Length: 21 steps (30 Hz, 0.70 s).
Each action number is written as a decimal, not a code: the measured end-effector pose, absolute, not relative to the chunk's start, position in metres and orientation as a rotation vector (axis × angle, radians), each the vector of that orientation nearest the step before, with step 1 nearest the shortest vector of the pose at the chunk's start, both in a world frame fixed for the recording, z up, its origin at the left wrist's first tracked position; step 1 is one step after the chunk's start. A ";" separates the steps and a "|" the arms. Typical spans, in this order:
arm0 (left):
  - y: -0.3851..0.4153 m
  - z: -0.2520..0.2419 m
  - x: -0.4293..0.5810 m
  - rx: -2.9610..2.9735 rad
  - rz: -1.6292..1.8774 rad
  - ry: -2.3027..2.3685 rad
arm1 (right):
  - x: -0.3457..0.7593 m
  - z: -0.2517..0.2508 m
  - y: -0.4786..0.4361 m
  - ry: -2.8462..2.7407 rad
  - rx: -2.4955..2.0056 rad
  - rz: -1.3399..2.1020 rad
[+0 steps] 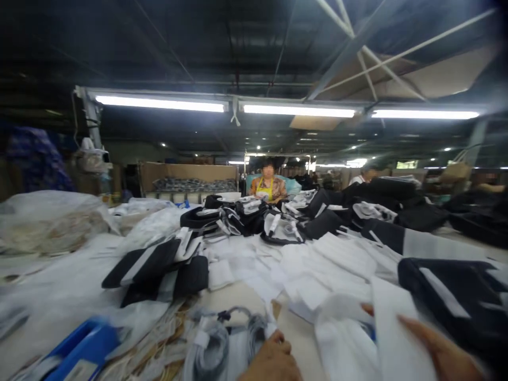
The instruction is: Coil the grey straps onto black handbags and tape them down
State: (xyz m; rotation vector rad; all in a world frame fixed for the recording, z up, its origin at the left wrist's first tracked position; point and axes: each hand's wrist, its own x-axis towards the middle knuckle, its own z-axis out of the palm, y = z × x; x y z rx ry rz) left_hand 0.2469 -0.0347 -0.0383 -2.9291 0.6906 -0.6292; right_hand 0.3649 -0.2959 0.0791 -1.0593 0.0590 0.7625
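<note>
At the bottom centre is my left hand (pixel 273 357), its fingers curled together beside a coiled grey cable (pixel 256 336). A narrow white piece shows just above its fingertips, but what those fingers grip is not clear. Another grey coil (pixel 212 346) with a white wrap lies left of it. My right hand (pixel 440 346), somewhat blurred, is closed on a broad white strip (pixel 397 328). Its fingers show on both sides of the strip, which stands upright. Behind and left of that strip lies a white translucent bag (pixel 341 338).
A blue holder (pixel 85 346) sits at the lower left, near black pouches (pixel 159 270). White sheets (pixel 317 264) cover the middle of the table. Black bags (pixel 281 227) are heaped behind them, and a dark case (pixel 452 296) lies at right. A co-worker (pixel 270 188) faces me across the table.
</note>
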 end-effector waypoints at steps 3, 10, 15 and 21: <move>-0.049 -0.011 0.218 -2.983 -0.560 0.586 | 0.313 0.087 -0.266 -0.108 -0.921 0.954; -0.049 0.024 0.215 -3.120 -0.249 0.740 | 0.296 0.076 -0.251 -0.050 -1.126 0.981; -0.049 0.030 0.220 -3.205 -0.164 0.728 | 0.302 0.053 -0.258 -0.192 -1.401 0.839; -0.044 0.035 0.222 -3.254 -0.110 0.776 | 0.318 0.029 -0.254 -0.464 -1.992 0.715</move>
